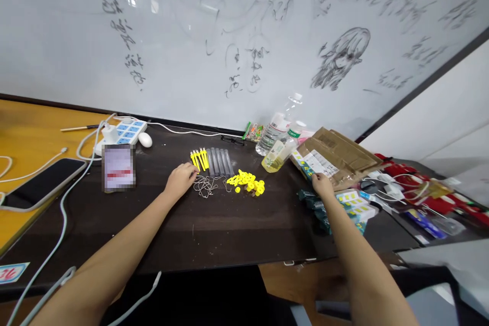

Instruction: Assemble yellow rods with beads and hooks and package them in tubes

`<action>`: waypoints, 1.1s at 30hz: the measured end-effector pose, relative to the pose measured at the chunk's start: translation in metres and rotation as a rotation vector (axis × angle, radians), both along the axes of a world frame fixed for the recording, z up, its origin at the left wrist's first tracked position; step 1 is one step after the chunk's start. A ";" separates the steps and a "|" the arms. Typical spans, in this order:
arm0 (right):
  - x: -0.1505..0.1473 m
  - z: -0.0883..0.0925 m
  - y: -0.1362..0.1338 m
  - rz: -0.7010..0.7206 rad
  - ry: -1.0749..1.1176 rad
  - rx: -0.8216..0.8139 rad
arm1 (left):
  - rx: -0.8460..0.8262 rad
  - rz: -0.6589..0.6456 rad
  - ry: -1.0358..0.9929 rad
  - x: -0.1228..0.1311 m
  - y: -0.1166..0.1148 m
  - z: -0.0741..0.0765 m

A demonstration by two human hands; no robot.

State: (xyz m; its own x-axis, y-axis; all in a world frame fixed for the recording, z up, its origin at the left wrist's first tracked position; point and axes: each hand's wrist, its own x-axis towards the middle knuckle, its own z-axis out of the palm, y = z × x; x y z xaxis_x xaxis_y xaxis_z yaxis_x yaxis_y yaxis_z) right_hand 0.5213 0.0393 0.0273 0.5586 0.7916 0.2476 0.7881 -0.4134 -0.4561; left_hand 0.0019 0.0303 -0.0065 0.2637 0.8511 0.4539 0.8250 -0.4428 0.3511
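My left hand (182, 179) rests on the dark desk with its fingers curled together at the edge of a tangle of bent metal wire hooks (205, 187). Whatever its fingertips hold, if anything, is hidden. Just beyond lie several yellow slim pieces with pointed ends (199, 158) and a row of clear plastic tubes (220, 162). Small yellow plastic parts (244, 180) form a loose heap right of the hooks. On the right, my right hand (323, 185) is closed on the near end of a narrow green-and-yellow box (304, 165), beside a brown cardboard parcel (336, 155).
Green-and-yellow boxes (357, 206) lie under my right forearm. A water bottle (277, 130) and a bottle of yellow liquid (278, 155) stand by the whiteboard (160, 35). Leftward are a power strip (130, 130), cables and a phone (44, 183).
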 end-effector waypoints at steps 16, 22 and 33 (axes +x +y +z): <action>-0.018 0.017 0.017 0.042 -0.234 -0.315 | 0.159 0.036 0.244 -0.005 0.011 -0.002; -0.049 0.036 -0.006 -0.038 -0.398 0.048 | 0.157 0.015 0.295 -0.006 0.018 0.002; -0.221 0.003 -0.050 0.904 -0.360 0.282 | 0.087 -0.153 0.244 -0.024 0.027 0.007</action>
